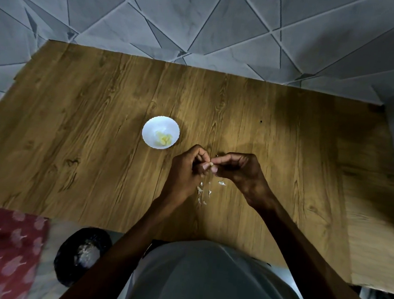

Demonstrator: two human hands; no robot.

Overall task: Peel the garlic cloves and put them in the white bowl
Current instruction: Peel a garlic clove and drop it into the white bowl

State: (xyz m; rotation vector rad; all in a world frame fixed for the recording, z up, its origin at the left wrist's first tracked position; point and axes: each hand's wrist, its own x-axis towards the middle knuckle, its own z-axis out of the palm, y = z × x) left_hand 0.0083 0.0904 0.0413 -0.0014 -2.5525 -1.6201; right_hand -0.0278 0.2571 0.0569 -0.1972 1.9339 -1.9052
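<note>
On the wooden bench (pixel 75 114), the white bowl (pixel 151 126) holds peeled cloves (pixel 163 139). Just right of it, the left hand (pixel 185 172) and right hand (pixel 240 170), fingers curled, both pinch one garlic clove (pixel 211 166) between them, above scattered peel scraps (pixel 203 192).

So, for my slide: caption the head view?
Left hand and right hand peel a garlic clove over skins, near the white bowl.

Our left hand (pixel 187 170) and right hand (pixel 239 169) pinch a clove (pixel 211 166) between them above the surface (pixel 75 114). Behind and left of them sits the bowl (pixel 150 127), peeled cloves (pixel 164 140) in it; skin scraps (pixel 202 192) lie below our hands, nearer us
</note>
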